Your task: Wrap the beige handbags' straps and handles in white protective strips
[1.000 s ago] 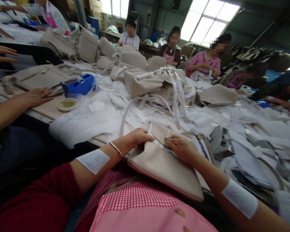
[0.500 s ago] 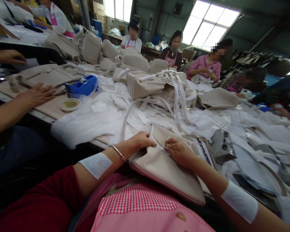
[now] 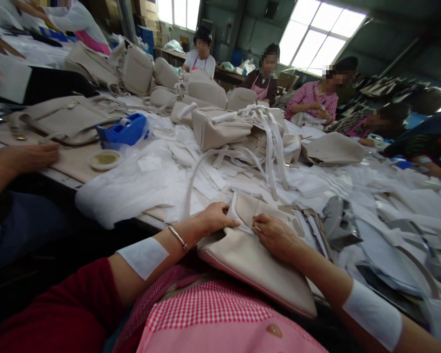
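Note:
A cream leather bag [image 3: 257, 274] lies across the table's front edge, close against my pink apron. My left hand [image 3: 217, 216] grips the bag's upper left edge, with the thumb on top and the fingers mostly hidden underneath. On the bag's upper part, near a flap or pocket seam, my right hand [image 3: 274, 233] has its fingers pinched together. Something small at those fingertips is too small to make out, and a ring shows on one finger.
A blue tape dispenser [image 3: 123, 130] and a shallow dish [image 3: 105, 159] stand to the left, near a co-worker's hand [image 3: 29, 157]. Finished-looking beige bags [image 3: 220, 127] pile up ahead. White wrapping sheets [image 3: 132, 189] and a grey tape dispenser [image 3: 340, 223] lie about.
Both my hands stay at nearly the same spots on the bag, which has shifted slightly. At left, the co-worker's hand has drawn back from the beige bag, and a white sheet has been lifted.

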The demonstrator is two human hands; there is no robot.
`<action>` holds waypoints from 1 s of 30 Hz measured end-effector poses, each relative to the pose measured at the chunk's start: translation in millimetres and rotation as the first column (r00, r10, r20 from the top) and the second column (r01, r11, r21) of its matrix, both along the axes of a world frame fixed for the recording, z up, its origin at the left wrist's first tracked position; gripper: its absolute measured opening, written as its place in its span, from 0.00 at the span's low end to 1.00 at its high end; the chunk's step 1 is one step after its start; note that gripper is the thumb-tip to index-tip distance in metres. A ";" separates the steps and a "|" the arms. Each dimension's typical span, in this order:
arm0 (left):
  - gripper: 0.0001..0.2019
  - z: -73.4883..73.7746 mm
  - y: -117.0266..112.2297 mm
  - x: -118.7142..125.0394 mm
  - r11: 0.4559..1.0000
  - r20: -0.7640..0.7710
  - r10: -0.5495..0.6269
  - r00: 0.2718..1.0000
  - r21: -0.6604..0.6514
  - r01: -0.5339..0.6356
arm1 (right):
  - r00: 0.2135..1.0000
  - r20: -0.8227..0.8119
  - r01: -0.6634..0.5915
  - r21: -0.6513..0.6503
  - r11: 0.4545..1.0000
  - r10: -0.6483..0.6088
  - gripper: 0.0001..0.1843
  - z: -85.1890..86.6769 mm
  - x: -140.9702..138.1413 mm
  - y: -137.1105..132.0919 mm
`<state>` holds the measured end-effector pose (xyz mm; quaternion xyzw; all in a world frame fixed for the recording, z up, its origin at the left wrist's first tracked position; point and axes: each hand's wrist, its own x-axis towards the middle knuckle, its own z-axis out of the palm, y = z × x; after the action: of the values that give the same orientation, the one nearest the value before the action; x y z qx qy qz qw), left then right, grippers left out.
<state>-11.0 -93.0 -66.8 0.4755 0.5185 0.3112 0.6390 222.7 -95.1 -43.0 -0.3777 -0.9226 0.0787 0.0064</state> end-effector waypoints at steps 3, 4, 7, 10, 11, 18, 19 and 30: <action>0.26 -5.9 0.9 -0.7 1.000 0.002 -0.003 1.000 0.003 0.003 | 0.999 -0.029 0.017 -0.022 1.000 -0.018 0.17 -1.9 4.2 1.0; 0.26 -6.5 1.2 -0.8 1.000 0.000 -0.002 1.000 0.000 0.002 | 0.999 -0.032 0.041 -0.024 0.999 -0.042 0.18 -3.5 3.0 1.6; 0.24 -2.5 2.0 -0.3 1.000 -0.012 -0.004 1.000 -0.014 0.003 | 0.995 0.021 0.098 0.000 0.995 -0.098 0.17 -6.4 -5.6 1.4; 0.20 5.9 5.0 2.7 0.999 -0.045 -0.012 0.999 -0.030 0.011 | 0.996 0.051 0.071 -0.004 0.997 -0.071 0.14 0.2 -7.4 -2.2; 0.21 8.2 7.0 4.2 0.999 -0.070 -0.006 0.998 -0.034 0.004 | 0.999 0.021 0.044 -0.030 0.999 -0.043 0.13 3.7 -3.7 -3.6; 0.16 8.4 23.1 10.2 0.994 -0.271 0.104 0.957 0.014 -0.104 | 0.674 -0.486 0.573 -0.133 0.809 -0.557 0.20 -6.3 59.7 -14.6; 0.16 7.3 24.1 9.6 0.992 -0.294 0.126 0.947 0.024 -0.124 | 0.527 -0.487 0.700 -0.215 0.681 -0.696 0.23 -11.8 65.5 -18.1; 0.17 6.9 8.6 20.1 0.966 -0.068 0.053 0.996 -0.250 -0.069 | -0.041 0.110 -0.071 -0.992 -0.107 -0.993 0.20 -7.5 48.5 -40.9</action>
<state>9.1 -84.4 -59.9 0.3835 0.5876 0.2476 0.6681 271.3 -136.0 -50.5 -0.6113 -0.1675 0.7110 0.3044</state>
